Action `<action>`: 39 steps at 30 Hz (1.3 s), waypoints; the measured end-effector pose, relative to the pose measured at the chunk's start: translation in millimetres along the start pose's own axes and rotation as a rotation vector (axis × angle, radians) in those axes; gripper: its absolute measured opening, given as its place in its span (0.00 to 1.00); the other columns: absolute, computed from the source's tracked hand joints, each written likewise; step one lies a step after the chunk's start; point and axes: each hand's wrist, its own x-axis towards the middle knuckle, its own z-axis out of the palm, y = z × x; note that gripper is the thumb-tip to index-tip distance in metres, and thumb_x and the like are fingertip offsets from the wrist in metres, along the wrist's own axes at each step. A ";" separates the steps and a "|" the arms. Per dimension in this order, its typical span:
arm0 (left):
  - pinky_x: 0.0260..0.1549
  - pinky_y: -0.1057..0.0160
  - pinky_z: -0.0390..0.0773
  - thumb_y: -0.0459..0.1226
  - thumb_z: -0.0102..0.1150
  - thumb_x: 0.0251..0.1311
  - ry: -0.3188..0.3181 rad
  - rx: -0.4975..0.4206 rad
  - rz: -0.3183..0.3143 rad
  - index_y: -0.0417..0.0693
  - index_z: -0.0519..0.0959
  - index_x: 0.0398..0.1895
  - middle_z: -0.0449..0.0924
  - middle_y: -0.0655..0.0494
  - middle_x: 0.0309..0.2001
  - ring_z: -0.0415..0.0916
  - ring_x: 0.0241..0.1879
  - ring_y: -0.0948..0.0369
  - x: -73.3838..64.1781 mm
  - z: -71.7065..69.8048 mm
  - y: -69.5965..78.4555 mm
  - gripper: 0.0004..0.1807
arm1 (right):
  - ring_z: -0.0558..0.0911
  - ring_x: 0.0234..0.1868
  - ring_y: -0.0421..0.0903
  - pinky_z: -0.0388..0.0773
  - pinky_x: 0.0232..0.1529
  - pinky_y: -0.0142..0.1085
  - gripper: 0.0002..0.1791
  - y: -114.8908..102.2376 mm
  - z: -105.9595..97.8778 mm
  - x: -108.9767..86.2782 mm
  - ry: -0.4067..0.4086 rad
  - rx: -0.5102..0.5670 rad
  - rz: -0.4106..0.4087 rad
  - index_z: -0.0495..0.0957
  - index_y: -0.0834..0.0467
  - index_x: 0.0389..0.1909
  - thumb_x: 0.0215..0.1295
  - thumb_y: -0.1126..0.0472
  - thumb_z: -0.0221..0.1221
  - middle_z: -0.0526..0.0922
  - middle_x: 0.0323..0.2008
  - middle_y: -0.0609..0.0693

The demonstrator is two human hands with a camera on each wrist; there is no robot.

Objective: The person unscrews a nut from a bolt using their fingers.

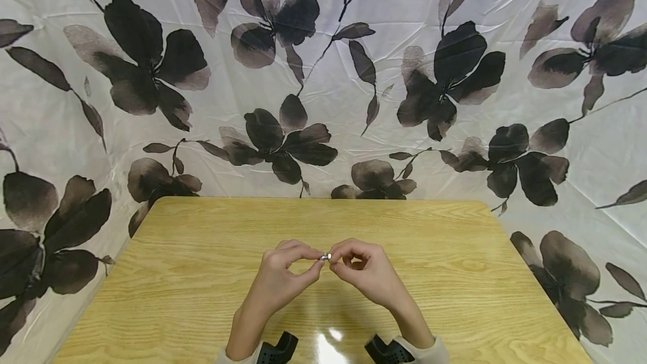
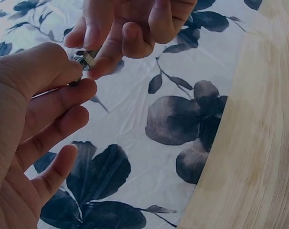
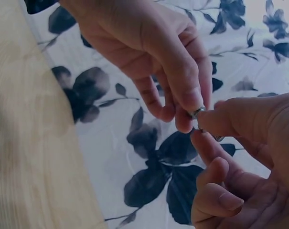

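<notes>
A small silver bolt (image 1: 324, 257), with what looks like a nut (image 2: 89, 58) on its end, spans the short gap between the two hands above the table. My left hand (image 1: 284, 274) pinches one end between thumb and forefinger; in the left wrist view its other fingers spread loosely below. From the other side, my right hand (image 1: 371, 274) pinches the nut end with thumb and forefinger, its remaining fingers curled in. In the right wrist view only a glint of the bolt (image 3: 198, 112) shows between the fingertips, the rest being covered by them.
Beneath the hands lies a light wood-grain table (image 1: 202, 240), with a bright glare spot near its front edge. White cloth (image 1: 354, 100) with dark flowers hangs behind and along the sides. Each wrist carries a black camera mount (image 1: 278, 348) over a pale sleeve.
</notes>
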 end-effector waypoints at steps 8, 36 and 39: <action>0.39 0.64 0.86 0.24 0.76 0.48 0.011 0.015 0.004 0.48 0.90 0.36 0.89 0.58 0.35 0.86 0.35 0.61 -0.4 0.3 -0.5 0.14 | 0.79 0.37 0.42 0.78 0.34 0.31 0.08 -3.3 -1.6 0.7 0.084 -0.032 0.142 0.85 0.56 0.46 0.73 0.57 0.62 0.86 0.44 0.55; 0.37 0.64 0.85 0.25 0.75 0.48 0.000 0.023 -0.012 0.47 0.90 0.35 0.88 0.59 0.34 0.85 0.35 0.62 -1.6 1.7 -1.3 0.12 | 0.81 0.33 0.40 0.79 0.34 0.33 0.07 -1.9 -2.4 0.3 -0.010 0.010 0.095 0.85 0.56 0.47 0.70 0.62 0.64 0.87 0.45 0.55; 0.37 0.63 0.85 0.25 0.75 0.48 0.003 0.035 -0.018 0.47 0.90 0.35 0.89 0.59 0.33 0.85 0.35 0.62 -1.6 1.5 -1.5 0.12 | 0.81 0.35 0.40 0.77 0.34 0.32 0.08 -2.8 -2.7 0.3 0.008 0.027 0.061 0.85 0.57 0.48 0.71 0.63 0.63 0.85 0.48 0.58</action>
